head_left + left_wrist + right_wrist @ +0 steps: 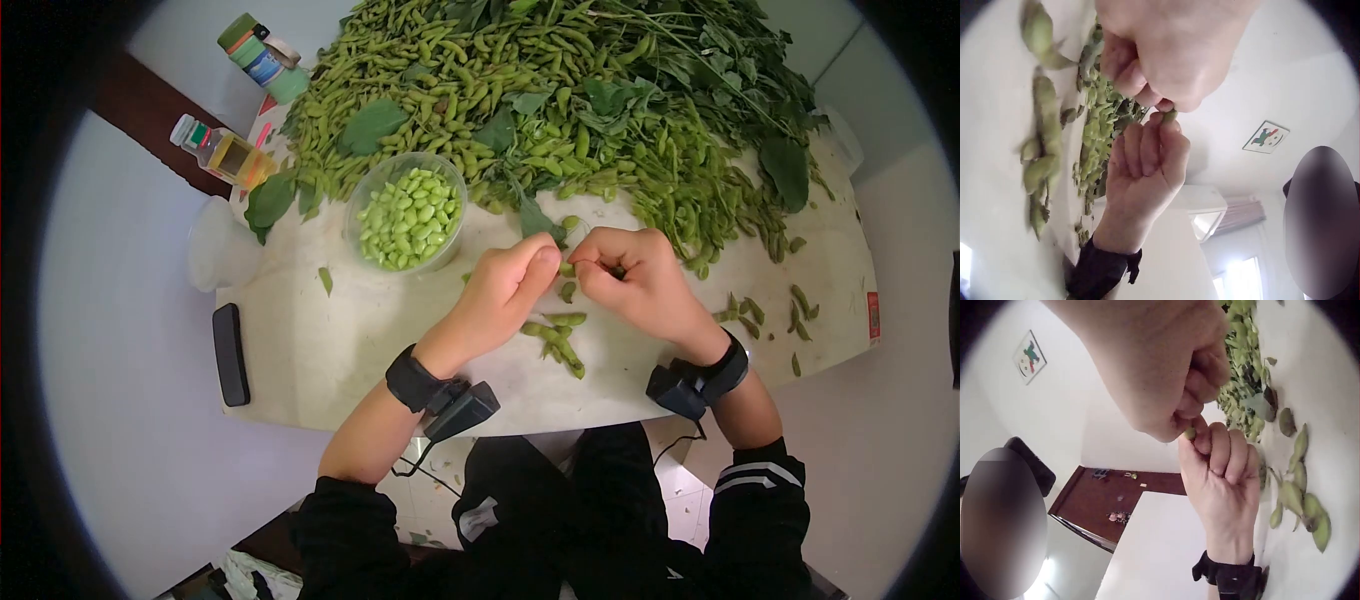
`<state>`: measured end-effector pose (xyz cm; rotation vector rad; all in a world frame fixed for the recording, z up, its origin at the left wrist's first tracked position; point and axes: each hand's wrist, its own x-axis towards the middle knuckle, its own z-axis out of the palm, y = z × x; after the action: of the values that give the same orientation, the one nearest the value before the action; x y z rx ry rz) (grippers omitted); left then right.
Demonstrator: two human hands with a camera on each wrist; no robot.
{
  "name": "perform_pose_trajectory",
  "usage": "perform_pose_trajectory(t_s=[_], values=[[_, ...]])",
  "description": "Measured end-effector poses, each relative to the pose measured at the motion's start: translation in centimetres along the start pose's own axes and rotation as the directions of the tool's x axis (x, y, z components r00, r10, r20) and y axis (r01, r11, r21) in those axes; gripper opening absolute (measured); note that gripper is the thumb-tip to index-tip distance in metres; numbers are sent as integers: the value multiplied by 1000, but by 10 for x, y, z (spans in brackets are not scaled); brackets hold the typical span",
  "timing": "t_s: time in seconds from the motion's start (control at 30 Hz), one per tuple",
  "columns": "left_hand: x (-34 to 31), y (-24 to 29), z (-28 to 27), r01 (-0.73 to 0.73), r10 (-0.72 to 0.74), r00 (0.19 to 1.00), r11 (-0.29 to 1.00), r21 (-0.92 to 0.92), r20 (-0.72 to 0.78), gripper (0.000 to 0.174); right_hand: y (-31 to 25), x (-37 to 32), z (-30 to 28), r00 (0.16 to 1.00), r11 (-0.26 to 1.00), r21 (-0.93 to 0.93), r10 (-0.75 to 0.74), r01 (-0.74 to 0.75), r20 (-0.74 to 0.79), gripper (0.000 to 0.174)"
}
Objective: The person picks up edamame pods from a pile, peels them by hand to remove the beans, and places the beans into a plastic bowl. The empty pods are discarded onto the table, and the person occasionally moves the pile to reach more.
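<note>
Over the front of the table my left hand [505,290] and right hand [645,285] meet, fingers curled and fingertips close together. Between them is a small green soybean pod [1170,116], pinched by thumb and fingers of both hands; much of it is hidden. In the right wrist view the end of the pod [1190,434] shows at the left thumb. Several loose pods [558,342] lie on the table just below the hands. Left of them stands a clear plastic tub [357,240] holding shelled green beans [410,215].
A large heap of pods [450,90] with leafy stems [715,65] covers the back of the table. On the left are a phone [230,355], a bottle of yellow liquid [228,155], a green flask [262,60] and a whitish container [222,245]. More pods [745,315] lie right.
</note>
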<state>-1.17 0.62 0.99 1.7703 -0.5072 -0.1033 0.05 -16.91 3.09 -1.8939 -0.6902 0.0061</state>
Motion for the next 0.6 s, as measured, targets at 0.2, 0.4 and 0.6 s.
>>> perform_pose_trajectory(t_s=[0.2,0.4,0.6], values=[[-1,10,-2,-120,119,993,990,77,13,25,8,5,-7,828,563,607,359,-561,431,7],[2,-5,-3,90,-99,991,991,-96,-95,27,2,1,11,991,987,102,126,-122,-38,5],[4,4,0,96,-110,992,976,-196,-61,21,1,2,4,991,981,-185,-72,49,-116,7]])
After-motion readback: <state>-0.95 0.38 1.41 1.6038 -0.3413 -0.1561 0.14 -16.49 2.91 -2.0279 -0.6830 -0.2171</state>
